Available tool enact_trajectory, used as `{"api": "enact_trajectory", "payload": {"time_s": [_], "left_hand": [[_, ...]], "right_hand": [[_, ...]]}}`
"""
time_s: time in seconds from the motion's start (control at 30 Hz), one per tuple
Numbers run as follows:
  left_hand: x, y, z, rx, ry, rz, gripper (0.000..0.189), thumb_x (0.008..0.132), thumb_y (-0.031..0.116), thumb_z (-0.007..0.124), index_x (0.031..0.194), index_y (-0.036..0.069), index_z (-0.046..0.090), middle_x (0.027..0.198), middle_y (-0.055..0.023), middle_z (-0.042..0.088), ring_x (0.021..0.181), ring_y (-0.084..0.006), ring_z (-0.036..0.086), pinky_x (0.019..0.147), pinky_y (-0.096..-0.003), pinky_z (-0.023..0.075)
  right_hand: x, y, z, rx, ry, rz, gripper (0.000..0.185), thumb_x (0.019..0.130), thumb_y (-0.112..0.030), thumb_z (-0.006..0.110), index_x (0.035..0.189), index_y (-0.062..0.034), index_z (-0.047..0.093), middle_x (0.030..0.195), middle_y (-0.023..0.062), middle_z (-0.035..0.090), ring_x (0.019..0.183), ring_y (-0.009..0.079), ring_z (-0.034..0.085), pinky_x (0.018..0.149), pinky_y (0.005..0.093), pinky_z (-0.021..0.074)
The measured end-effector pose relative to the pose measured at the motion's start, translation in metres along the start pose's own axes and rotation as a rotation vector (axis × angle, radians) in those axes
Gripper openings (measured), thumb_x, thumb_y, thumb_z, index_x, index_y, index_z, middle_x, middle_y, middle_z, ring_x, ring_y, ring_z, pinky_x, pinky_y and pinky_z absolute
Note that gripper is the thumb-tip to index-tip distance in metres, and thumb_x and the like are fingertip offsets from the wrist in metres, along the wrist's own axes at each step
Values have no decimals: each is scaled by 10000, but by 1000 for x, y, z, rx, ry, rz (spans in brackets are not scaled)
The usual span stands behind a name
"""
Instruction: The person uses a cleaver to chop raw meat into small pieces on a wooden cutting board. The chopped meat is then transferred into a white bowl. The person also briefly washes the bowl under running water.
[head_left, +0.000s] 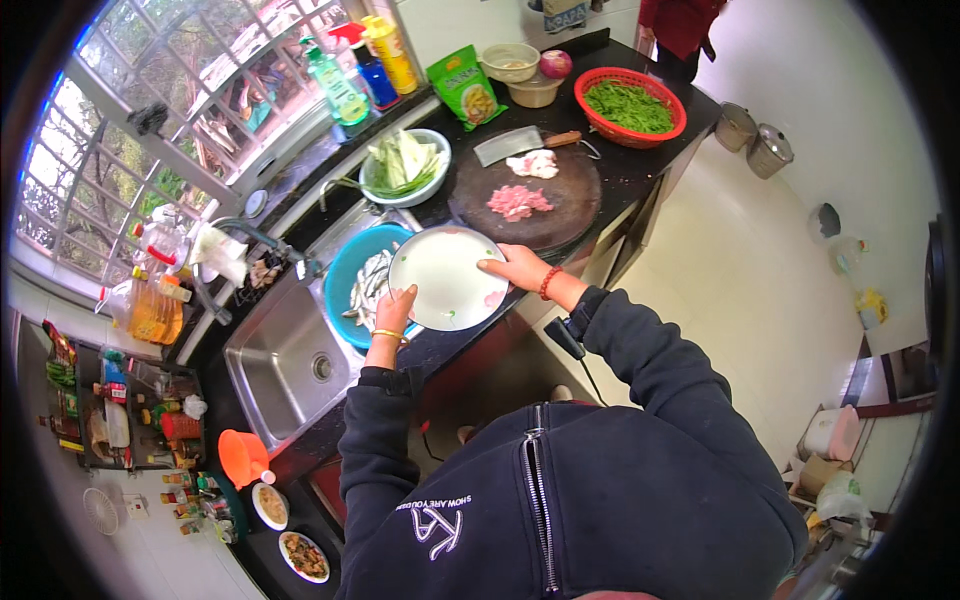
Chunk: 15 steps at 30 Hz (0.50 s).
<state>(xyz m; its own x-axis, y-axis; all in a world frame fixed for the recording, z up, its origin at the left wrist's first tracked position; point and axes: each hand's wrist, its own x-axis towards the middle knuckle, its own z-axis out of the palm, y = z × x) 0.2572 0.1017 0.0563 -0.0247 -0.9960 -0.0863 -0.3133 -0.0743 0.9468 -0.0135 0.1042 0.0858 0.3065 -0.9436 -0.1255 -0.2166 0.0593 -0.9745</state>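
Observation:
Between my two hands I hold a white plate (448, 279) with small pink and green patterns on its rim. My left hand (393, 309) grips its left edge, thumb on top. My right hand (521, 268) has the right edge, also thumb up. Partly behind the plate is a blue basin (346, 262) of small silvery fish (370, 285), set over the sink. Beyond the plate lies a round wooden chopping board (570, 191). It carries chopped pink meat (517, 201), a whitish piece of meat or fat (533, 163) and a cleaver (510, 145).
A bowl of cut green vegetables (405, 169) and a red basket of shredded greens (630, 106) stand on the counter. The steel sink (285, 360) has a faucet (300, 262). An orange dipper (244, 457) sits at the near left. A person (679, 34) in red stands at the far end.

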Motion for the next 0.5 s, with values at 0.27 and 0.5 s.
{"api": "enact_trajectory", "payload": {"time_s": [0.27,0.5], "left_hand": [[29,-5,65,-565,102,-309,221,807,149,549,939,-25,519,803,-88,584,662,-172,578,542,-280,464],[82,20,70,-819,152,-365,320,844,150,466,1082,-64,466,893,-150,618,663,-229,633,490,-290,529]], "right_hand": [[1,58,-112,106,163,241,314,836,-225,543,1114,-80,532,866,47,619,671,108,582,512,243,463],[70,83,-178,-612,355,-96,251,793,-171,507,1017,-86,583,979,177,588,932,346,551,808,386,443]]}}
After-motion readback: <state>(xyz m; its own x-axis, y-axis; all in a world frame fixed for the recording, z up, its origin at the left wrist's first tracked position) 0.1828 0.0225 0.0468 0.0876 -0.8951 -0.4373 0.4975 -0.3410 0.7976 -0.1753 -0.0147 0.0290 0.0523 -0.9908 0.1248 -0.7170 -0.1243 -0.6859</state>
